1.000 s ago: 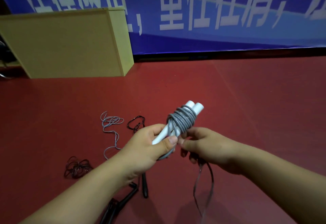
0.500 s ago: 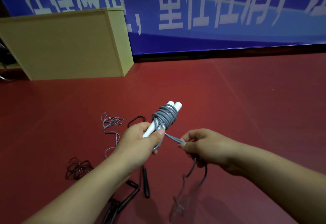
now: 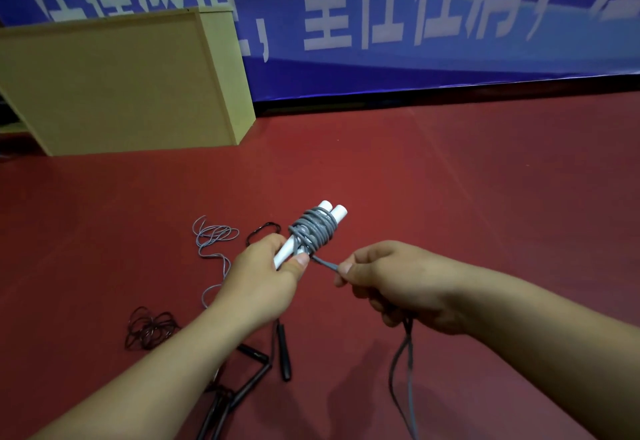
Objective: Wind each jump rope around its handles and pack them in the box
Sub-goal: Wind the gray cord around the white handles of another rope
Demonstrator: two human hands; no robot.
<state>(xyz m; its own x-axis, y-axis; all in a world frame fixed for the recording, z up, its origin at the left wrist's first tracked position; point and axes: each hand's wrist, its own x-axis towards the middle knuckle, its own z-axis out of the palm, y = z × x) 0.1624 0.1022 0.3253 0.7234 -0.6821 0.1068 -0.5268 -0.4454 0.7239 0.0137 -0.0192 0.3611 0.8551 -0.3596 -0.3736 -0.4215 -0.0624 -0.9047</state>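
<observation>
The left hand [image 3: 263,280] wraps round the pair of white handles [image 3: 304,237], thumb clamped across them, holding the bundle up above the red floor [image 3: 450,197]. A fat coil of grey rope [image 3: 313,228] sits wound near the far ends of those handles. The right hand [image 3: 391,280] pinches the free strand just beside the coil, with the loose tail [image 3: 403,363] dropping out below the fist toward the near edge. That cord looks light, limp and smooth, so I reckon it wants tension on every turn or the wraps will slide off. Best hold seems close to the bundle, right where the fingers are now. The handles look rigid and easy to clamp. Down on the floor to the left: more grey cord [image 3: 213,238], dark rope loops [image 3: 150,330], black handles [image 3: 282,351]. The yellow box [image 3: 114,83] stands far left, well apart.
</observation>
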